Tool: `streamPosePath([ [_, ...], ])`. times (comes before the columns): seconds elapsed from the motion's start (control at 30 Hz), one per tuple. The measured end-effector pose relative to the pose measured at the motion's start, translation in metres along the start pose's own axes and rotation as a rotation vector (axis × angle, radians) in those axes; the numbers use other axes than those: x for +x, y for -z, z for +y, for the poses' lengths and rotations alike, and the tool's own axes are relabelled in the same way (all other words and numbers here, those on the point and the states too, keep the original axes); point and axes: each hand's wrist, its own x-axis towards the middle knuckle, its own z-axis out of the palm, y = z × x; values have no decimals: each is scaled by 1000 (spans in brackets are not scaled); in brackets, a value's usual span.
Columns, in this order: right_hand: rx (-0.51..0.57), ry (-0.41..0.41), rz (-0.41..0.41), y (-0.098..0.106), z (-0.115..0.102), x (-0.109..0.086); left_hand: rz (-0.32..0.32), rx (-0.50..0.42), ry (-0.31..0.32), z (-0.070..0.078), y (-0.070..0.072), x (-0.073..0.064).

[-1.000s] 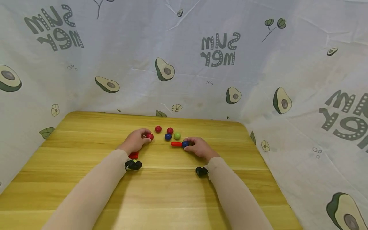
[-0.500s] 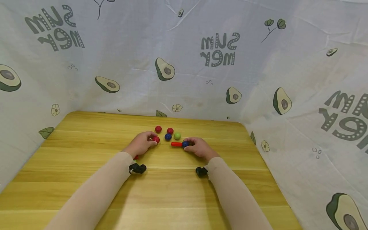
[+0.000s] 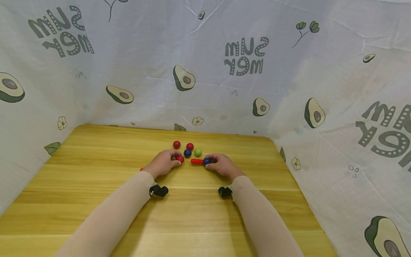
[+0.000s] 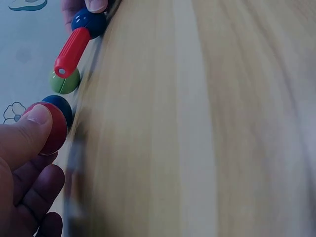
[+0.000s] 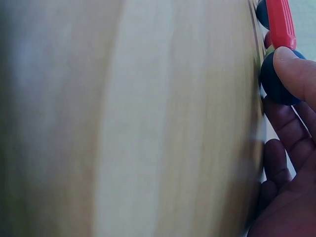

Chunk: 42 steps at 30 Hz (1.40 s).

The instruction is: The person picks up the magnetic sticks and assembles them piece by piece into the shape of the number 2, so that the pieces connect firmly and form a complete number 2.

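Observation:
My left hand (image 3: 163, 163) pinches a glossy red ball (image 3: 180, 159) between thumb and fingers; in the left wrist view the thumb (image 4: 35, 118) lies across the ball's face. My right hand (image 3: 223, 166) grips a dark blue ball (image 3: 207, 161) from the right. Out of that blue ball sticks a short ridged red rod (image 3: 197, 161), pointing left toward the red ball, with a gap between them. The rod's free end shows a small pale hole in the left wrist view. Thumb and fingers cover part of each held ball.
Just beyond the hands lie two red balls (image 3: 176, 144) (image 3: 190, 146), a blue ball (image 3: 187, 153) and a green ball (image 3: 198, 152). A red piece (image 3: 141, 169) peeks out behind the left wrist, mostly hidden. Patterned cloth (image 3: 218, 103) hangs behind the wooden table (image 3: 192, 221).
My left hand has carried the red ball rightward and slightly nearer, closer to the rod's free end. The right hand with the blue ball and rod has stayed in place.

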Motion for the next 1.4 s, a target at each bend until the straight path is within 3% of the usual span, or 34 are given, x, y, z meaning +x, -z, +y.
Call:
streamPosePath([
  [0.63, -19, 6, -6, 0, -3, -1, -12, 13, 15, 15, -20, 8],
  [1.4, 7, -17, 8, -1, -1, 0, -8, 16, 18, 15, -22, 9],
])
